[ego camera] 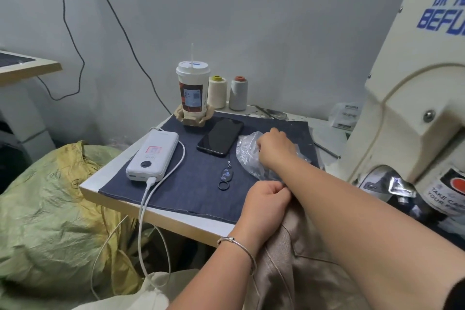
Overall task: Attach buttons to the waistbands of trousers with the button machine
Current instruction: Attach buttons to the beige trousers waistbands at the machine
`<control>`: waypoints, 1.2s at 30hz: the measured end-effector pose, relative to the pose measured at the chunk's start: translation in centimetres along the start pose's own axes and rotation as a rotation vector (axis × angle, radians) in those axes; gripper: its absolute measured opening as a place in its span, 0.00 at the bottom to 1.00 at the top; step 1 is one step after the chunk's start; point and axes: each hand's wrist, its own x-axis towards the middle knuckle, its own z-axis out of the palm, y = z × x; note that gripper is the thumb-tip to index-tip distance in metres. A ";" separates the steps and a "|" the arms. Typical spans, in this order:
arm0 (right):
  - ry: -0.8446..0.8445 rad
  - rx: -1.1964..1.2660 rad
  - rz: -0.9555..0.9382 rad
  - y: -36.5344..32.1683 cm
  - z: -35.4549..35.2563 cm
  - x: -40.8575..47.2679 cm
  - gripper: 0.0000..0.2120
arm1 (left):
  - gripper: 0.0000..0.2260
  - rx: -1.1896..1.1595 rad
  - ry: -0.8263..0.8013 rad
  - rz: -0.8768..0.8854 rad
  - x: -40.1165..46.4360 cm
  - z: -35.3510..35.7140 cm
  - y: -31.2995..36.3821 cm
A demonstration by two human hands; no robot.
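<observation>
Beige trousers [297,254] pinched at edge by left hand [266,200]; right hand [275,146] fingers curled inside clear button bag [247,148]

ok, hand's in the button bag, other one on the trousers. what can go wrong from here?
1. The right hand digs in the clear plastic bag right beside the phone; a tug could spill buttons across the denim mat.
2. The left hand pinches only the edge of the beige trousers; most of the fabric hangs off the table and may slip.
3. The charging cable dangles off the table edge and could snag.
</observation>
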 end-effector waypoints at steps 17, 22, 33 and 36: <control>0.071 0.123 0.019 0.3 0.4 -0.2 0.13 | 0.14 0.089 0.018 0.028 -0.1 0.0 0.2; 0.028 0.152 0.015 0.3 0.3 -0.2 0.15 | 0.14 0.102 0.022 0.029 0.0 0.0 0.2; 0.059 0.158 -0.010 0.4 0.4 -0.3 0.13 | 0.13 0.101 0.019 0.024 -0.1 0.1 0.3; 0.045 0.125 -0.036 0.4 0.3 -0.4 0.13 | 0.13 0.103 0.018 0.020 0.0 0.1 0.2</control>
